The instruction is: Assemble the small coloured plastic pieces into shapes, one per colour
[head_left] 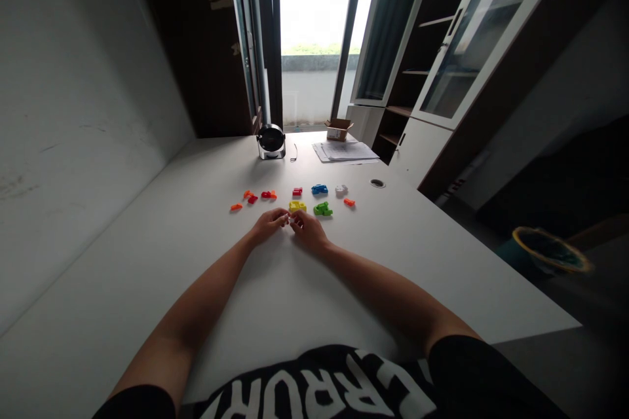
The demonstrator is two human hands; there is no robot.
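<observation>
In the middle of the white table [147, 236], my left hand [269, 223] and my right hand [309, 232] meet at the fingertips. Both are closed in a pinch on a small pale piece [290, 218], mostly covered by the fingers, its kind unclear. Just beyond them lies a yellow toy piece [297, 206], with a green toy piece [323, 209] to its right. Farther back sit a small red piece [297, 191], a blue toy piece [319, 189] and a white piece [341, 190].
Red-and-orange pieces [268, 194] and an orange piece [236, 207] lie left; another orange piece [349, 202] lies right. Behind stand a black round device [271, 139], papers [346, 152] and an open cardboard box [338, 131]. A round hole [377, 183] is near the right edge.
</observation>
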